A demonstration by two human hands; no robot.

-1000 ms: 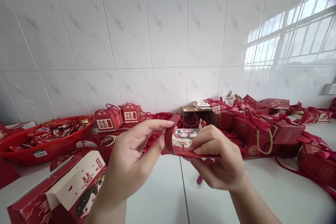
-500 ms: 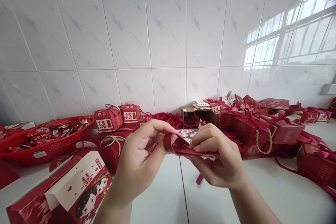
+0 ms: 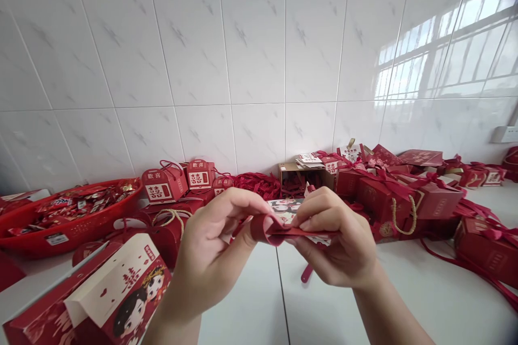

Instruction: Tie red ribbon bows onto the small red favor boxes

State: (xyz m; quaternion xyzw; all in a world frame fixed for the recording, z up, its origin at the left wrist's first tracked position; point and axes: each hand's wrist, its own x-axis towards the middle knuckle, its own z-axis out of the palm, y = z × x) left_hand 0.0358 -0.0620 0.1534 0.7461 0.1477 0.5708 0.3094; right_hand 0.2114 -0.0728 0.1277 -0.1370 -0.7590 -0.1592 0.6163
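Centre frame: left hand (image 3: 218, 250) and right hand (image 3: 338, 240) both on a red strip (image 3: 263, 229), looped at its left end. Far left: red basket (image 3: 91, 221), wrapped sweets (image 3: 81, 205) inside. Lower left: illustrated box (image 3: 111, 280). Right: piled red boxes (image 3: 439, 200).

Had the tiled wall (image 3: 259, 59) behind the cardboard carton (image 3: 288, 168) and the table (image 3: 238, 307) beneath. Saw cards (image 3: 309, 160) on top of the carton, a ribbon heap (image 3: 258, 186) just left of it, two favour boxes (image 3: 163, 183) farther left, then, at its far left, wrapped candies (image 3: 84, 206) in a basket (image 3: 95, 230). Nearer than the carton and to its left, had a cord-handled box (image 3: 174, 232) and, nearer still, a paper gift box (image 3: 117, 291). Saw piled gift boxes (image 3: 384, 199) right of the carton, with a wall socket (image 3: 505, 133) far to its right. Before the carton, had a gift-box blank (image 3: 265, 230) between left hand (image 3: 220, 248) and right hand (image 3: 340, 240).
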